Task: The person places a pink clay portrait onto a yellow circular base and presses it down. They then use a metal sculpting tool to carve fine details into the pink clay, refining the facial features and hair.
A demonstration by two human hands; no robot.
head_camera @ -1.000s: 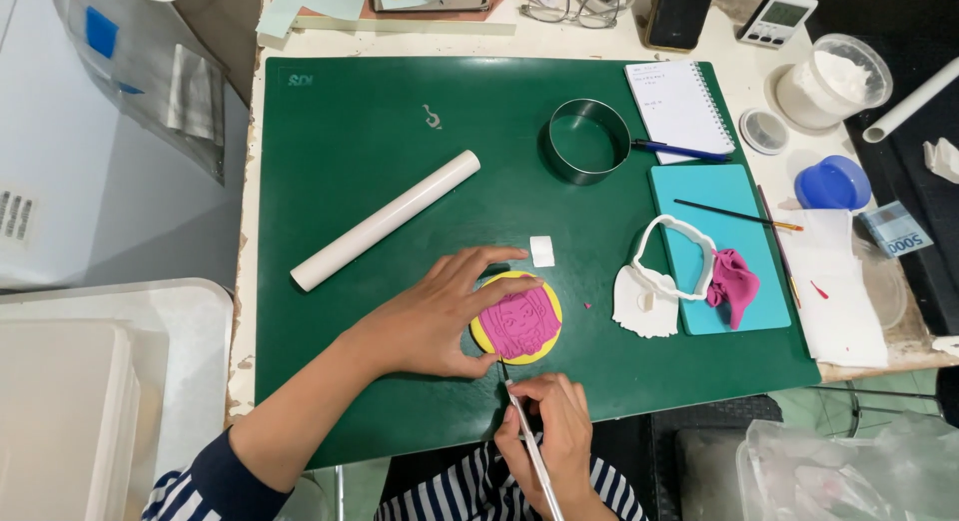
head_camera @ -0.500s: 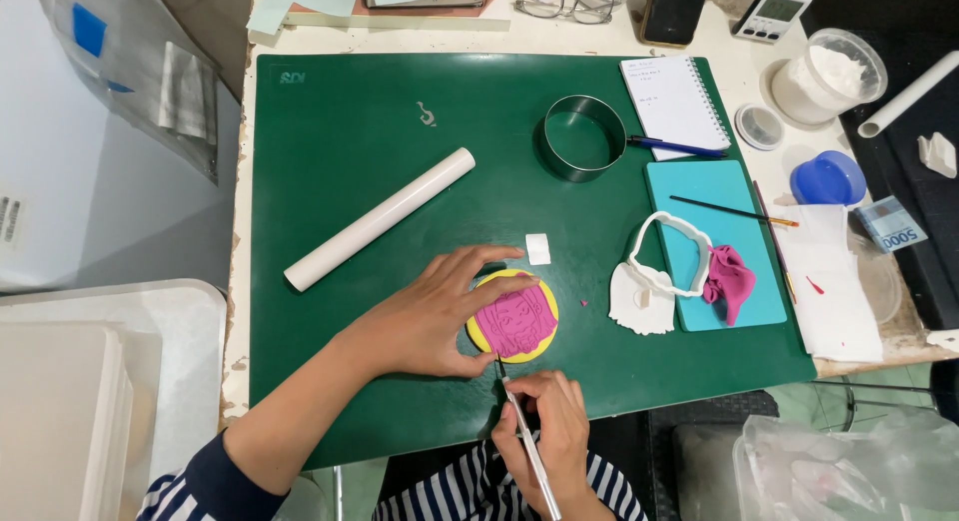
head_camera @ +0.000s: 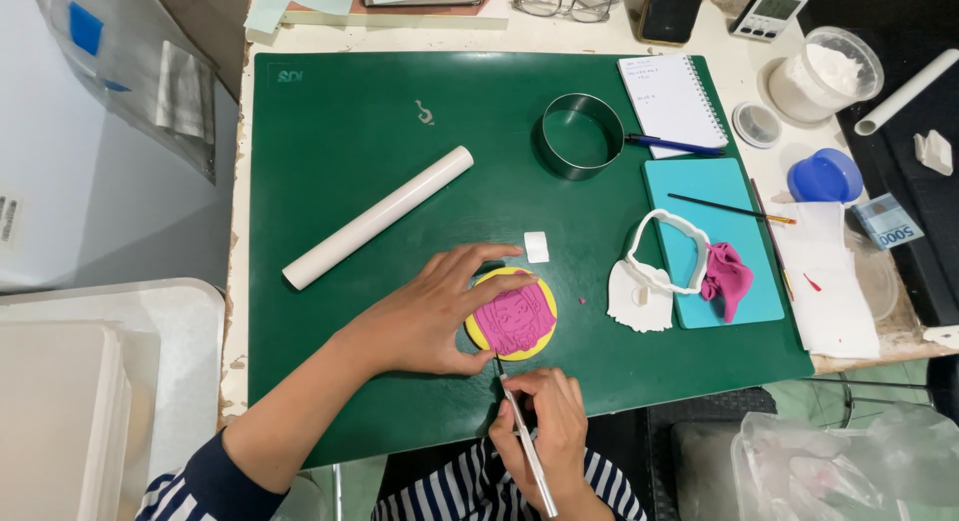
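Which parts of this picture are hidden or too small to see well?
Head view only:
- Left edge of the yellow disc: covered by the left hand.
- Tip of the thin tool in the right hand: too small to tell if it touches the disc.
- Pink figure details: too small.
- Tool's rear end: cut off by bottom edge.

grey rectangular timer screen (head_camera: 778, 8), far above right hand (head_camera: 544, 426) | round white lidded tub (head_camera: 825, 74), beside it | possibly blue packet (head_camera: 885, 221), far right
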